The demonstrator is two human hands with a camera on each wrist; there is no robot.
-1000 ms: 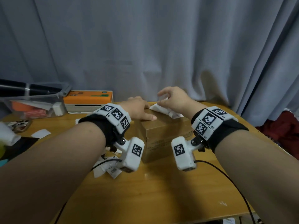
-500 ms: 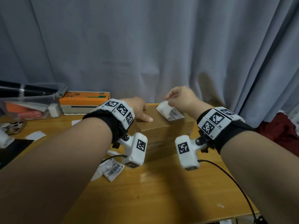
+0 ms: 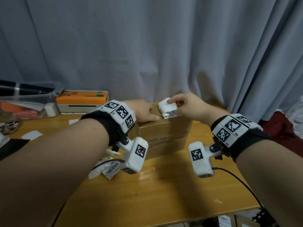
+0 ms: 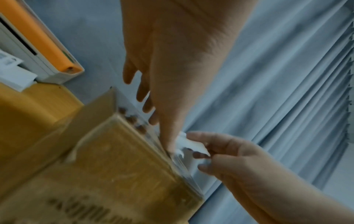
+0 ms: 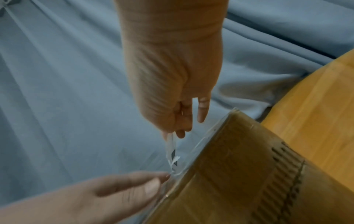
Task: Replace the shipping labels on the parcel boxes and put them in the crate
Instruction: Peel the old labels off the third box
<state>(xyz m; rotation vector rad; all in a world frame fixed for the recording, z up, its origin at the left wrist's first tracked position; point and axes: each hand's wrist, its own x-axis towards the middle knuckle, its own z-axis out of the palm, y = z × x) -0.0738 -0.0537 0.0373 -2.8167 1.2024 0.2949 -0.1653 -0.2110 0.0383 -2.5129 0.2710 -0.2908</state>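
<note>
A brown corrugated cardboard parcel box (image 3: 165,135) sits on the smooth, glossy wooden worktop (image 3: 147,197), toward its far side, with dark printing along its near face and clear glossy tape over its top edges. The left hand (image 3: 144,111) lies flat on the box top, fingers straight, the thumb tip pressing down next to the label. The right hand (image 3: 185,105) pinches a thin white paper shipping label (image 3: 168,108) between thumb and fingers; the label curls up and back on itself in a soft roll, its lower end on the box top with a ragged, torn edge beside the left thumb.

To the near left of the box, crumpled white label scraps with barcodes (image 3: 109,169) lie loose on the worktop. Farther left stands a boxy label printer (image 3: 82,102) with an orange top and cream body, and beside it a clear plastic bin (image 3: 27,104). A pleated grey-blue curtain (image 3: 147,46) hangs behind everything in soft folds.
</note>
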